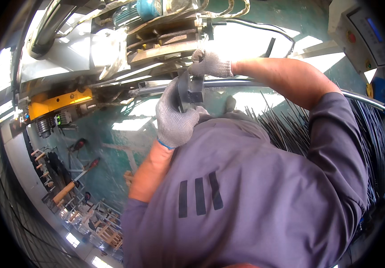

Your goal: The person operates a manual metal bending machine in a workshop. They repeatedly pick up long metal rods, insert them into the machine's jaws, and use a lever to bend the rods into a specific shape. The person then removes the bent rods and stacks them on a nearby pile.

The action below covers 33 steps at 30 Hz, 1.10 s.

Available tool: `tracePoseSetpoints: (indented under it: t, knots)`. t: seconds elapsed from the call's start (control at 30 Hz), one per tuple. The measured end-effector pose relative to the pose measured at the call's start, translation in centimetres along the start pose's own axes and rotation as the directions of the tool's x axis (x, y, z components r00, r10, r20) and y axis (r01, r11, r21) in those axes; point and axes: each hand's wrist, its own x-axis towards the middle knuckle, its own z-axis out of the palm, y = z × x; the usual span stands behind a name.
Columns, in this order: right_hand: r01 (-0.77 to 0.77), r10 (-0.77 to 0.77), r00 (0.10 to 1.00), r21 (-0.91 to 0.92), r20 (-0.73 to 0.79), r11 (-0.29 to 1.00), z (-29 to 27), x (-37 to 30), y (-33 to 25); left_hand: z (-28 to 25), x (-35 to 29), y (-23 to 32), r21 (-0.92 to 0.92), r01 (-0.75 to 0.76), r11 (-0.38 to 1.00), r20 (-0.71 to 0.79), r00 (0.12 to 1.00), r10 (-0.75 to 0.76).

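A dark grey angular metal-looking block (195, 97) stands in front of my chest, against the side of the machine. My left hand (176, 118), in a pale knitted glove with a blue cuff edge, is closed round its left side, thumb toward me. My right hand (212, 64), gloved the same way, reaches in from the right with curled fingers at the block's upper end; the fingertips' exact grip is partly hidden. A shiny metal rail (239, 83) runs left to right just behind the block.
Ahead stands a machine with a blue motor (148, 9) and hoses. A yellow machine part (60, 103) is at left. Bundles of thin dark rods (286, 127) lie at right, below the rail. A control panel (366, 33) is at far right, and wooden-handled racks (65, 192) stand lower left.
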Motion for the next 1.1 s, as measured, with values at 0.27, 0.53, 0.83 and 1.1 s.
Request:
tracePoseSetpoints:
  t: [0.27, 0.53, 0.83, 1.1]
  knots:
    - [-0.036, 0.033, 0.999, 0.127, 0.023, 0.991, -0.1, -0.2, 0.1, -0.5, 0.7, 1.3, 0.144, -0.017, 0.989, 0.063, 0.998, 0.008]
    - [-0.151, 0.145, 0.988, 0.153, 0.049, 0.977, 0.0, 0.1, 0.1, 0.0, 0.4, 1.2, 0.014, 0.113, 0.993, 0.008, 0.993, -0.114]
    - [-0.172, 0.167, 0.984, 0.103, 0.053, 0.980, -1.6, -2.3, -3.0, 0.0, 0.3, 1.0, 0.060, 0.067, 0.996, -0.010, 0.998, -0.067]
    - [-0.011, -0.014, 0.990, -0.173, -0.142, 0.985, 0.1, -4.1, -1.3, 0.3, 0.2, 0.3, -0.058, 0.036, 0.998, -0.032, 0.999, -0.038]
